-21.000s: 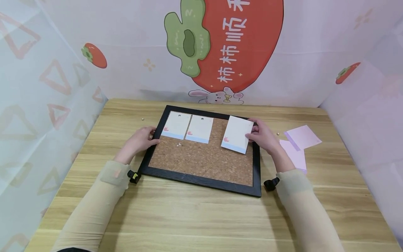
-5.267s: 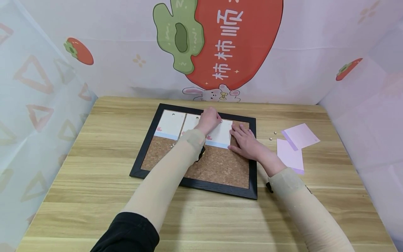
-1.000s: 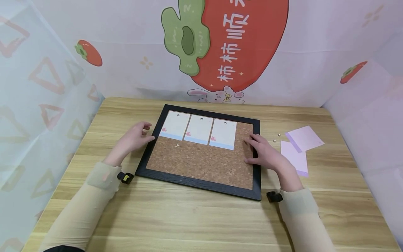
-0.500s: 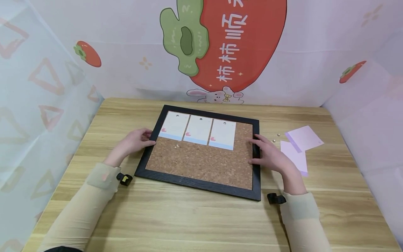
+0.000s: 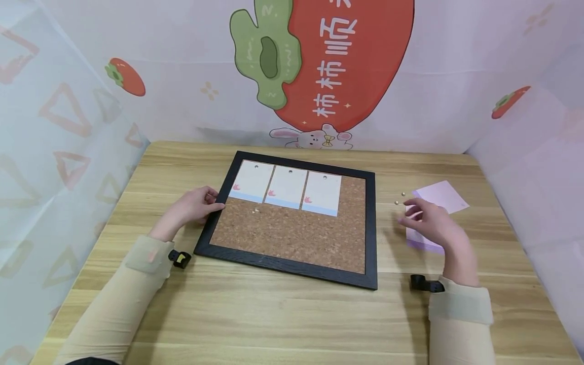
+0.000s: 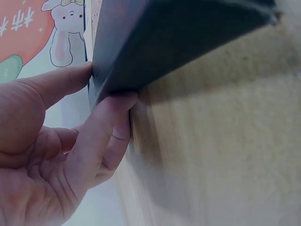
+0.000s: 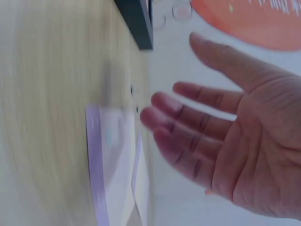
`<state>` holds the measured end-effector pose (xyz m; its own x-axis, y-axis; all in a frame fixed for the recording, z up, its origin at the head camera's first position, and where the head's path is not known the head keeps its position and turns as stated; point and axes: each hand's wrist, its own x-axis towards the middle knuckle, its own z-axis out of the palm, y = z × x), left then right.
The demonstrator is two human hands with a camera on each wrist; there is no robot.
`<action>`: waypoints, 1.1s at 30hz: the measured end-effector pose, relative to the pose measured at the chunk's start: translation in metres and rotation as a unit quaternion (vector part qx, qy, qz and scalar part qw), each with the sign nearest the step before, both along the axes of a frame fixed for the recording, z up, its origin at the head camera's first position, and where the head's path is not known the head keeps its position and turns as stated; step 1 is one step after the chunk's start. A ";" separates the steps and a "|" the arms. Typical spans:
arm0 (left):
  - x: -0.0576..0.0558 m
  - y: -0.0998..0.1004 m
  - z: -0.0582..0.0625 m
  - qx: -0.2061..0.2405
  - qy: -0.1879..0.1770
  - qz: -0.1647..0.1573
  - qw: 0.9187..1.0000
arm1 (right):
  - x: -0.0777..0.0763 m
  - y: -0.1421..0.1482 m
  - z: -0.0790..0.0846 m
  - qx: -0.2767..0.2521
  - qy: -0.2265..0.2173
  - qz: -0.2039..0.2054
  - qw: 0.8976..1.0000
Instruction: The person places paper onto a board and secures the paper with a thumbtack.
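Observation:
My left hand (image 5: 193,205) pinches the left edge of a black-framed corkboard (image 5: 292,233), thumb on top and fingertips at the underside, as the left wrist view (image 6: 61,141) shows. Three white notes with blue lower bands, a left one (image 5: 252,181), a middle one (image 5: 286,186) and a right one (image 5: 321,193), hang in a row on the cork, each with a small pin near its top. My right hand (image 5: 431,223) hovers off the board's right side, loosely bent and holding nothing. Beneath it lies a purple note (image 5: 422,241), partly hidden; another purple note (image 5: 442,196) overlaps it.
Two small round pins, a far one (image 5: 403,194) and a near one (image 5: 396,203), lie on the wooden table (image 5: 283,324) between board and purple notes. Small white bits (image 5: 256,210) sit on the cork. A printed cloth wall (image 5: 182,101) stands behind the table.
Over the longer span, the third white note went from my right hand onto the cork and got pinned. In the last second my right hand left the board's right edge toward the purple notes.

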<state>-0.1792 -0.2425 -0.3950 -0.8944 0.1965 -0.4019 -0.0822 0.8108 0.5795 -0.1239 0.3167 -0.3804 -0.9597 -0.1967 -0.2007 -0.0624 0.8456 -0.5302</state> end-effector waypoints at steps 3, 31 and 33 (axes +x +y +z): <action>0.000 -0.001 0.001 0.003 0.002 0.005 1.000 | 0.002 0.015 0.002 0.023 -0.037 -0.031 0.999; 0.000 0.001 -0.001 -0.005 -0.019 0.013 1.000 | 0.016 0.022 -0.004 0.157 -0.131 -0.164 0.965; -0.002 0.000 -0.001 -0.006 -0.018 0.013 1.000 | 0.016 0.021 -0.005 0.157 -0.127 -0.162 0.966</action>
<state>-0.1810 -0.2426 -0.3964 -0.8838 0.1679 -0.4368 -0.1245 0.8154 0.5653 -0.1080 0.3379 -0.3851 -0.8721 0.2159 -0.4392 0.3319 0.9204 -0.2067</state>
